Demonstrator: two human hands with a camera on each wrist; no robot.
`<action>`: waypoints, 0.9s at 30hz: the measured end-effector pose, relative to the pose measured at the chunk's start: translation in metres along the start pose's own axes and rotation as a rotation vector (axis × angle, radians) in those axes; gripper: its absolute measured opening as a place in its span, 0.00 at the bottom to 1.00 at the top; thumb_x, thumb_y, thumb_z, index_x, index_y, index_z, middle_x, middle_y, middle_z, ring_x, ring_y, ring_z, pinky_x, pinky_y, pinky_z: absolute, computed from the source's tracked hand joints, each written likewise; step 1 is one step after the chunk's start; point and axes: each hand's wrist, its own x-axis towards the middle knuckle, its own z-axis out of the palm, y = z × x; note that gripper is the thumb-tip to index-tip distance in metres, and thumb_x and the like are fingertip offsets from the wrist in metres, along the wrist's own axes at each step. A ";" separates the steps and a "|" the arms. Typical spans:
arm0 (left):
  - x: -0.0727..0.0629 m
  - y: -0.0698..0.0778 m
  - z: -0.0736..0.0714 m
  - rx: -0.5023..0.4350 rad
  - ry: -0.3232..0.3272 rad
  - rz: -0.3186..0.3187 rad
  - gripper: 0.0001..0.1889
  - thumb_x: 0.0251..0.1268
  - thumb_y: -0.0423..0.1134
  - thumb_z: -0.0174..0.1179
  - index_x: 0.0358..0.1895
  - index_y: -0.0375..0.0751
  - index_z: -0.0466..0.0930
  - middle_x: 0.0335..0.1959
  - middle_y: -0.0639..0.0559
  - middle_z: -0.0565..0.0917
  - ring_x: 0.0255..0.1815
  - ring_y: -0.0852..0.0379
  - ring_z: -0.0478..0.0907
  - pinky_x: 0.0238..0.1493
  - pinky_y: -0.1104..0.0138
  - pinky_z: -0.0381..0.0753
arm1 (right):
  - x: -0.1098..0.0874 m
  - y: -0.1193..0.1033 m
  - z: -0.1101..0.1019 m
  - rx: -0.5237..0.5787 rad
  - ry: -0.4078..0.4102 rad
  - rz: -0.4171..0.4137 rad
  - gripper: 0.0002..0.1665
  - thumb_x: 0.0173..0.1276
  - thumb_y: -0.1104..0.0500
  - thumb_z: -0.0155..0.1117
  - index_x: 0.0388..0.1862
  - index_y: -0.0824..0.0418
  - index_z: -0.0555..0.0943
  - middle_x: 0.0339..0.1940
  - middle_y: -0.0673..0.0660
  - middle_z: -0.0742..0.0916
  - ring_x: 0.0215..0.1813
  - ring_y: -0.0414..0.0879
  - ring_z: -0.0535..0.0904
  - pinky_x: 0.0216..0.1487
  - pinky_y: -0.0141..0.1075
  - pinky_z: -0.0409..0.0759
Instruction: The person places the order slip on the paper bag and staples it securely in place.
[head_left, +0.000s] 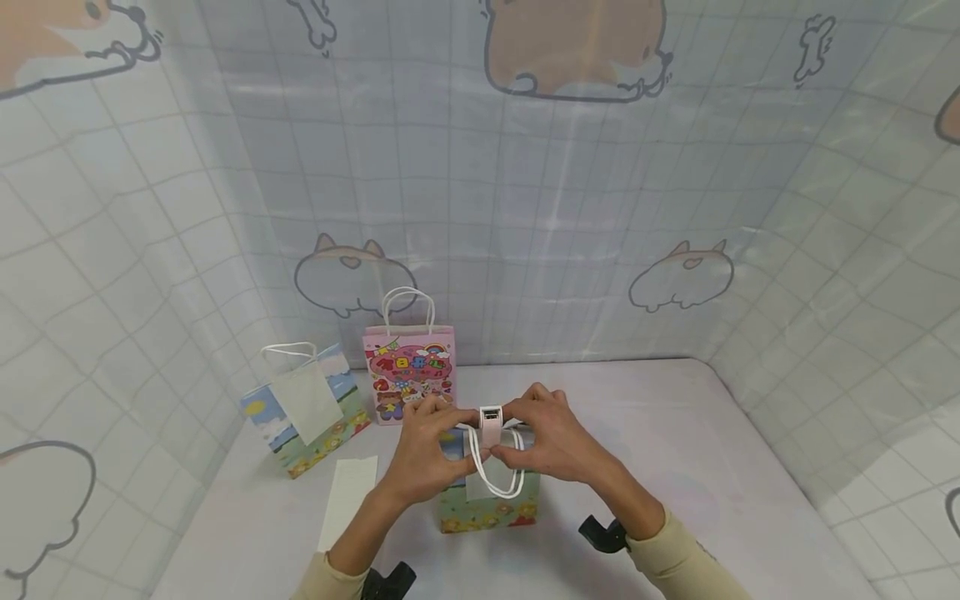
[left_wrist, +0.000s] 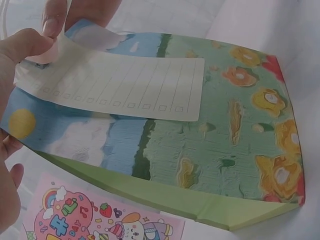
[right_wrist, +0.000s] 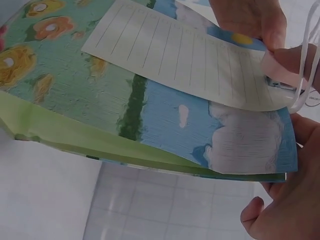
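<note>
Both hands meet at the top edge of a flower-and-sky paper gift bag point(head_left: 487, 518). A small pink stapler point(head_left: 491, 429) straddles that edge over the end of a cream lined checklist sheet point(left_wrist: 150, 85), which lies along the bag's front. My left hand point(head_left: 429, 446) pinches the stapler from the left, its thumb on the pink body and its other fingers behind the bag. From the other side my right hand point(head_left: 551, 435) pinches it too, thumb close to the left one. White cord handles point(right_wrist: 306, 65) loop down over the bag's front beside the stapler.
A matching sky-and-flower bag point(head_left: 348, 404) with a pale sheet on its front leans at the left. Next to it stands a pink cartoon bag point(head_left: 411, 367). A loose cream sheet point(head_left: 348, 500) lies on the white table point(head_left: 645, 433), left of the held bag.
</note>
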 end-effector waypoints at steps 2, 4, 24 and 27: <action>0.000 0.001 -0.001 0.002 -0.003 -0.001 0.24 0.44 0.50 0.81 0.49 0.52 0.88 0.39 0.64 0.85 0.43 0.63 0.66 0.52 0.51 0.55 | 0.000 0.001 0.001 -0.001 -0.009 -0.004 0.19 0.59 0.37 0.71 0.44 0.43 0.87 0.35 0.33 0.82 0.40 0.34 0.65 0.41 0.40 0.58; 0.000 0.002 -0.001 0.008 -0.007 -0.004 0.24 0.44 0.51 0.80 0.49 0.52 0.88 0.39 0.64 0.85 0.43 0.63 0.66 0.51 0.51 0.55 | 0.000 0.001 0.001 0.003 -0.015 -0.006 0.18 0.59 0.37 0.71 0.44 0.43 0.87 0.35 0.33 0.82 0.40 0.34 0.65 0.42 0.41 0.58; 0.001 0.000 -0.002 0.031 -0.033 0.027 0.22 0.46 0.53 0.79 0.47 0.56 0.88 0.38 0.66 0.86 0.42 0.64 0.65 0.54 0.52 0.56 | -0.005 0.005 0.006 0.033 0.013 -0.091 0.14 0.62 0.38 0.70 0.42 0.41 0.86 0.34 0.31 0.83 0.42 0.32 0.67 0.45 0.41 0.57; 0.001 -0.001 -0.002 0.039 -0.026 0.049 0.21 0.46 0.53 0.79 0.46 0.56 0.88 0.38 0.66 0.87 0.41 0.64 0.65 0.52 0.53 0.56 | -0.005 0.005 0.006 0.022 0.021 -0.103 0.14 0.62 0.38 0.70 0.42 0.41 0.85 0.34 0.31 0.83 0.42 0.32 0.67 0.46 0.41 0.57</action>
